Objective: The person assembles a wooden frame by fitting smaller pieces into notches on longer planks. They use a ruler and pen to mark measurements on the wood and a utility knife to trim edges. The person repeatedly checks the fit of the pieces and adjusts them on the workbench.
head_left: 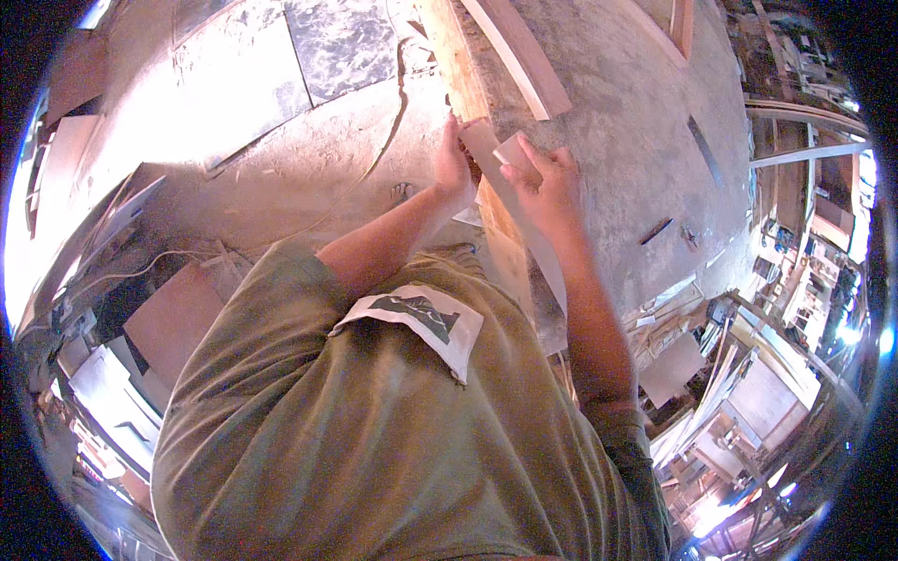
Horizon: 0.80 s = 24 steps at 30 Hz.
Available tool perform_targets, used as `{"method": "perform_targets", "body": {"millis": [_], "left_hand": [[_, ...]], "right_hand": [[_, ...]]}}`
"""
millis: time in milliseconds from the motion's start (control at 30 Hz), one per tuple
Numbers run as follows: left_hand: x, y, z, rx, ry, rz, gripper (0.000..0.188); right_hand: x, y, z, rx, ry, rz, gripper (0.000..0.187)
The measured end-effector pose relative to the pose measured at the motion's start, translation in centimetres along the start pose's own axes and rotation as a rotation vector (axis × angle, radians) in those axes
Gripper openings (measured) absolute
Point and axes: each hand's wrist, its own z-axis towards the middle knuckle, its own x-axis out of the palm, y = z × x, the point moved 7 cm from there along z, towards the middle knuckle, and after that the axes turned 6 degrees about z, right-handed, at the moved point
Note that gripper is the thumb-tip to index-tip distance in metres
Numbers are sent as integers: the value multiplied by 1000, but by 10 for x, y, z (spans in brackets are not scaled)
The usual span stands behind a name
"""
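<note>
My left hand (453, 168) is closed around the far end of a flat wooden piece (482, 148), which lies along the bench's edge and points away from me. My right hand (552, 192) pinches a small pale folded piece (513, 152), which looks like sandpaper, against or just over the wood's right side. I cannot tell whether it touches. My right palm and forearm hide part of the wood's near length. Beyond both hands, a thicker, slightly curved wooden piece (524, 61) rests on the bench top.
The worn grey bench top (636, 140) has a light timber edge (451, 56). A slim dark tool (657, 231) lies on its right. Boards and scraps (673, 365) are heaped at lower right. A cable (398, 117) crosses the floor at left, near leaning panels (173, 313).
</note>
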Motion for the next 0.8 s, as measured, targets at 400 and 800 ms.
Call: {"method": "perform_targets", "body": {"millis": [400, 800], "left_hand": [[10, -10, -7, -8, 120, 42, 40], [29, -11, -22, -199, -78, -279, 32]], "right_hand": [[15, 50, -9, 112, 44, -299, 60], [4, 62, 6, 132, 70, -279, 59]]}}
